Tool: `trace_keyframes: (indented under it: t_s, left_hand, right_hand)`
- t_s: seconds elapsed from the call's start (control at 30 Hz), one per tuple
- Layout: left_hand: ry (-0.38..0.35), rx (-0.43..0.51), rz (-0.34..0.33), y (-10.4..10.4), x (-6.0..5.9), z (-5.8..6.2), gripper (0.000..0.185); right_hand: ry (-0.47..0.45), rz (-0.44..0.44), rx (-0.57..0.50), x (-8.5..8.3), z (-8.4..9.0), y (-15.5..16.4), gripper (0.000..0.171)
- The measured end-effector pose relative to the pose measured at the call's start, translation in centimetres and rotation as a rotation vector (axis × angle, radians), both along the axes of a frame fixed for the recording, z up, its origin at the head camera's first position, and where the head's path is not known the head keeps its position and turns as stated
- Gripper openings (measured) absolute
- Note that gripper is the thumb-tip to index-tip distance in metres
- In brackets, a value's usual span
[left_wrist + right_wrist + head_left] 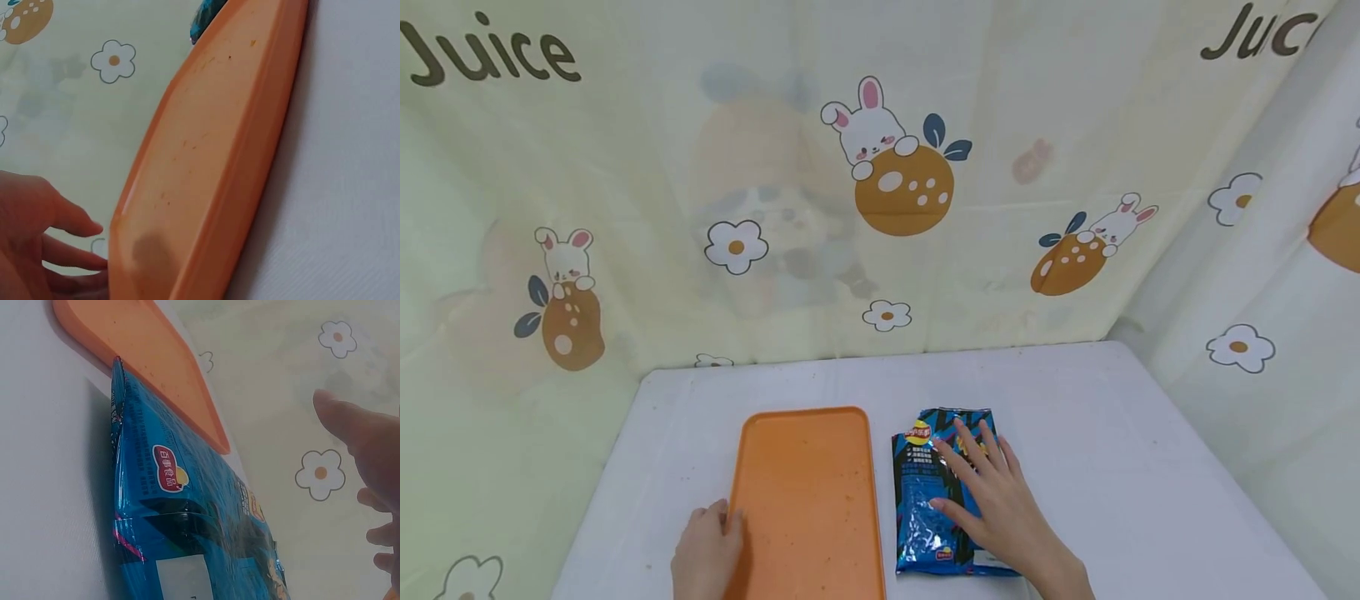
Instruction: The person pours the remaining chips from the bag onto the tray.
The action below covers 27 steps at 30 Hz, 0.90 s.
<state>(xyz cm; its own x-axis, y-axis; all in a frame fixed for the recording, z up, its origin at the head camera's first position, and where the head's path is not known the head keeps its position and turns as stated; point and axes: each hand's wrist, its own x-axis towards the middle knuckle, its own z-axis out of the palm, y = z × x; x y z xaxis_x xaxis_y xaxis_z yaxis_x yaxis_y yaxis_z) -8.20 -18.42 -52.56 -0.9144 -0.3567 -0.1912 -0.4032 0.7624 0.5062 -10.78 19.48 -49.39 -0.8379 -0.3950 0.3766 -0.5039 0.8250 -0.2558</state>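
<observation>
On the white table lies an orange tray (808,500), long side toward me. My left hand (706,550) is at the tray's left edge, thumb by the rim; in the left wrist view the fingers (78,257) reach toward the edge, fairly straight, with the thumb held apart. To the right of the tray is shiny blue chip packaging (917,508) with a stepped top edge and a red-and-yellow logo. Over its right half spreads my right hand (1000,500), fingers apart and palm down. The right wrist view shows that hand (381,462) stretched out above the packaging.
A pale curtain (647,167) printed with rabbits, fruit and flowers hangs behind and beside the table. Small specks lie on the tray floor. White table surface (1112,467) extends right of the packaging.
</observation>
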Motion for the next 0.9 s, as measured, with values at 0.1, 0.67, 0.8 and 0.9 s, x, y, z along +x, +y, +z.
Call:
trace_keyframes:
  t_s: [0.1,0.67,0.8,0.9]
  left_hand:
    - [0.010,0.010,0.020,0.0,-0.1,-0.3,0.040]
    - [-0.025,0.082,0.055,-0.4,-0.3,-1.2,0.035]
    - [-0.022,0.080,0.058,-0.3,-0.2,-1.2,0.034]
    - [0.008,0.069,0.041,-0.5,0.0,-0.8,0.033]
  right_hand:
    - [-0.002,-0.010,-0.010,0.0,0.1,0.0,0.080]
    - [0.073,-0.026,-0.098,0.0,-0.6,1.1,0.081]
    - [0.022,-0.087,-0.160,0.3,-0.7,1.3,0.080]
    - [-0.136,-0.199,-0.247,0.6,-0.5,1.2,0.077]
